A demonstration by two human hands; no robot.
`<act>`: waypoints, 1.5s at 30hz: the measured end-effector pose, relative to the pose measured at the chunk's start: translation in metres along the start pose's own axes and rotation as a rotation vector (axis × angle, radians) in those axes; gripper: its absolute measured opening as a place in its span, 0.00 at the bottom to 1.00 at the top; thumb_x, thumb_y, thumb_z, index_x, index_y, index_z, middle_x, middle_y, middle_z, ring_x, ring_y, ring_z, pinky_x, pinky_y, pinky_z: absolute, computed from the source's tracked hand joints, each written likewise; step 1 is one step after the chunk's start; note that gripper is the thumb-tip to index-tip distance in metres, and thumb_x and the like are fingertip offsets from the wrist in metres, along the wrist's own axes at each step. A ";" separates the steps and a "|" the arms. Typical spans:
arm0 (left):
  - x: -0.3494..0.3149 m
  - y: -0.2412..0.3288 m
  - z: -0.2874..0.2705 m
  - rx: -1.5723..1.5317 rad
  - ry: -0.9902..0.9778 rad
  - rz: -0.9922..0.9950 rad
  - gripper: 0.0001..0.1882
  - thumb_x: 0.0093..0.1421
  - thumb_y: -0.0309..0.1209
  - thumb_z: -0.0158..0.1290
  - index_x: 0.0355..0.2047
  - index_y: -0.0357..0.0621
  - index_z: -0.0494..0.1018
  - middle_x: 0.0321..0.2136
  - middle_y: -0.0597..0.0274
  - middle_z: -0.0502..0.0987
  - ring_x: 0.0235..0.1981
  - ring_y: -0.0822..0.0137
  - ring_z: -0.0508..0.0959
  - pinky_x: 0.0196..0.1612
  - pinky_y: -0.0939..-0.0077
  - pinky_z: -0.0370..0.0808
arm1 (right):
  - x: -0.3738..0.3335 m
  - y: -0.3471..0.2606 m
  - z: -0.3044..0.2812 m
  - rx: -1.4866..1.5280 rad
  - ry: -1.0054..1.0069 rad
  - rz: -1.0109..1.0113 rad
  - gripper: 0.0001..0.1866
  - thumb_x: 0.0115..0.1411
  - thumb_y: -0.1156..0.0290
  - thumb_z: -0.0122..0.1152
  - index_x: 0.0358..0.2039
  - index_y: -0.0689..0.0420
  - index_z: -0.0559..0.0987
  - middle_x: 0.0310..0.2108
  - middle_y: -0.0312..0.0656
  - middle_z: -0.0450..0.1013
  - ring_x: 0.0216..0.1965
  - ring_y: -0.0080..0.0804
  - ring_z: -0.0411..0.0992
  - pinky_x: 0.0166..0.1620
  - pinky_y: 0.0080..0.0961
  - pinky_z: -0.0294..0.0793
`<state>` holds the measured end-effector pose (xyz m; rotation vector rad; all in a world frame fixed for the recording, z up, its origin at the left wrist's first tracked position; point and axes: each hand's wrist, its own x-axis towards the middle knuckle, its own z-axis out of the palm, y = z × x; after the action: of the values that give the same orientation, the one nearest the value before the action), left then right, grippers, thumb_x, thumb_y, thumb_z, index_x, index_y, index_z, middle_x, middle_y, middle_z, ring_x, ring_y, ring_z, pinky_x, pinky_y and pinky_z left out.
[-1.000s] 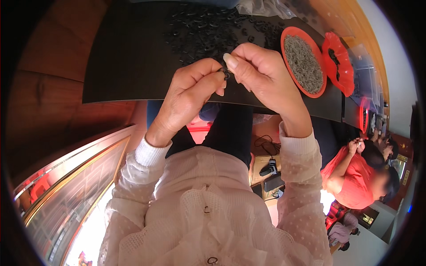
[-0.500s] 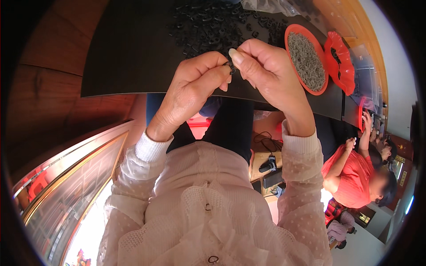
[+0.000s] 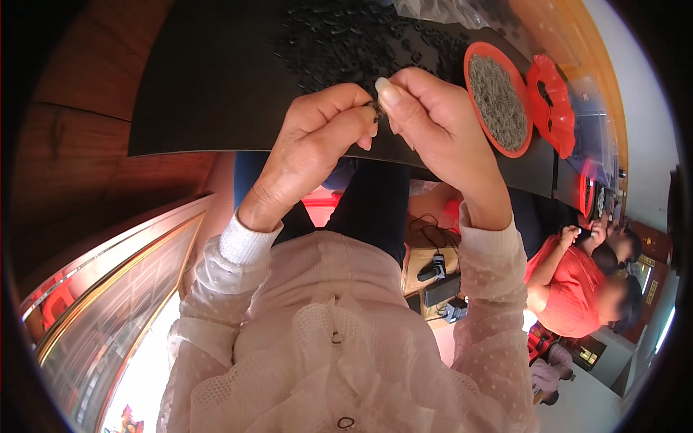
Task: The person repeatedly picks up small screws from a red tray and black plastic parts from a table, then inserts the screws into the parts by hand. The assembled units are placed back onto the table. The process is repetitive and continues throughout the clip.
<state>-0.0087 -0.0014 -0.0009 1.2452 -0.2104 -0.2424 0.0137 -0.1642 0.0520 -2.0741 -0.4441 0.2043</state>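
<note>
Both my hands meet over the near edge of a black work surface [image 3: 209, 108]. My left hand [image 3: 314, 137] is closed, its thumb and index finger pinching a small black curved plastic part [image 3: 372, 106]. Close against that part, my right hand [image 3: 437, 119] is pinched too, thumb over bent fingers. Whatever lies between the right fingertips is too small and covered to make out. Beyond my hands spreads a loose heap of similar black plastic parts [image 3: 339, 43]. An orange-red bowl [image 3: 487, 48] full of thin grey metal pieces [image 3: 498, 101] stands beside my right hand.
A red wavy-edged dish [image 3: 559, 137] with dark bits sits right of the bowl. Clear plastic [image 3: 440, 11] lies at the far edge. To the right, a person in a red shirt [image 3: 570, 296] sits with hands raised. Black devices with cables [image 3: 440, 289] rest below my right forearm.
My right hand has shifted very slightly down and right, still against the left fingertips. The person in red has moved their hands closer together.
</note>
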 end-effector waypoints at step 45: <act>0.002 -0.014 -0.006 0.003 -0.004 0.117 0.07 0.59 0.26 0.46 0.28 0.37 0.72 0.20 0.67 0.70 0.25 0.79 0.68 0.28 0.83 0.64 | 0.004 0.013 0.015 -0.325 0.133 -0.183 0.09 0.61 0.71 0.56 0.27 0.61 0.71 0.17 0.45 0.66 0.17 0.31 0.66 0.23 0.26 0.65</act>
<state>-0.0061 -0.0010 -0.0157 1.2315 -0.2857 -0.1437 0.0151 -0.1567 0.0332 -2.3293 -0.6139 -0.1232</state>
